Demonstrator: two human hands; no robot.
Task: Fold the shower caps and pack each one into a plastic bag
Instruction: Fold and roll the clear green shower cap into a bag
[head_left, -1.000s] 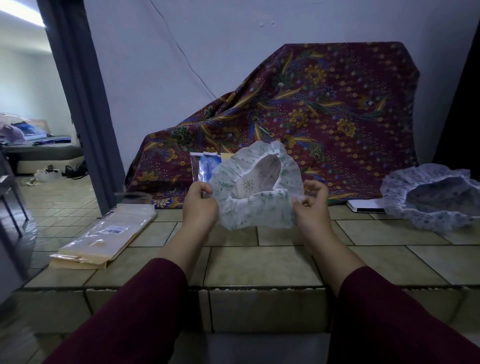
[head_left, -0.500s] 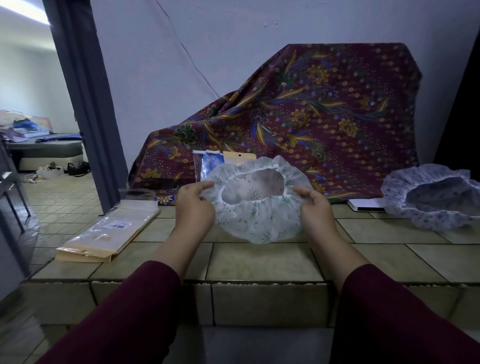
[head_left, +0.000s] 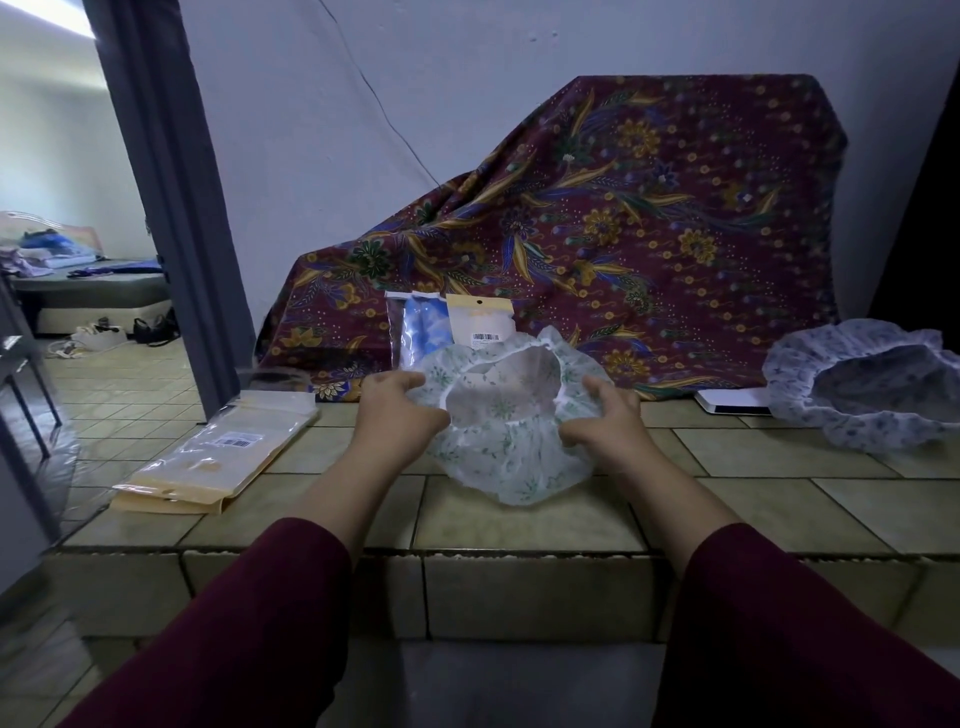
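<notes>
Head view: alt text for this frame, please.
Both hands, left hand and right hand, hold a green-flowered shower cap by its rim, opening up, over a tiled counter. Plastic bags lie left; a purple-flowered shower cap sits right.

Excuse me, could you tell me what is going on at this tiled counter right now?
A person is holding a green-patterned shower cap just above the tiled counter, the left hand and right hand gripping opposite sides of its rim, opening facing up. It is not yet folded. A stack of plastic bags lies to the left, a purple-patterned shower cap waits at right, and two packed bags lean against the batik cloth.
</notes>
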